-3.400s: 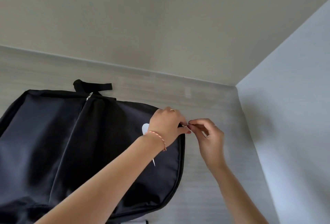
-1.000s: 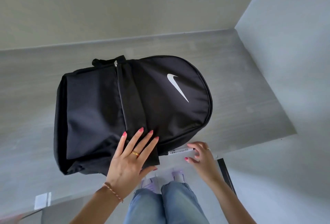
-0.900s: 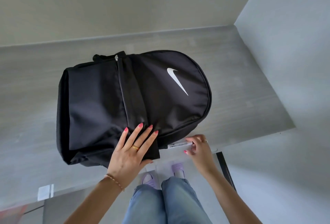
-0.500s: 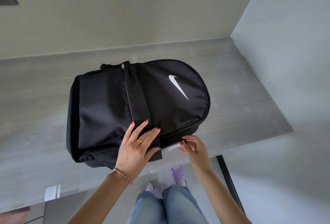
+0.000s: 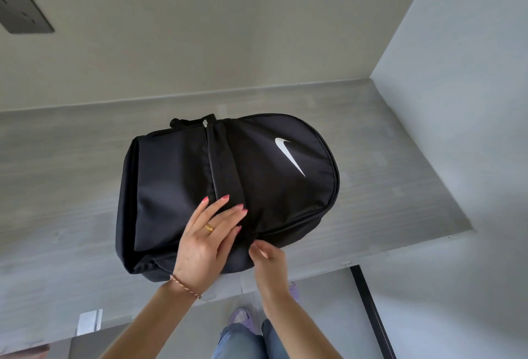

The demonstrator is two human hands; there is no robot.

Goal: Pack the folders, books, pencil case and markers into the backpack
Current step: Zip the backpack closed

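Black backpack (image 5: 183, 187) under flat, splayed left hand (image 5: 207, 240); right hand (image 5: 268, 258) grip narrow at its edge.

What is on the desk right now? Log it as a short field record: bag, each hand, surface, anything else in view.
backpack: black, lying flat on the desk, white swoosh logo facing up
zipper pull: at the far edge of the bag
left hand: flat on the bag's near part, fingers spread, ring and bracelet visible
right hand: fingers pinched at the bag's near edge; what they hold is hidden
desk: grey wood-grain top in a wall corner
folders, books, pencil case, markers: none visible
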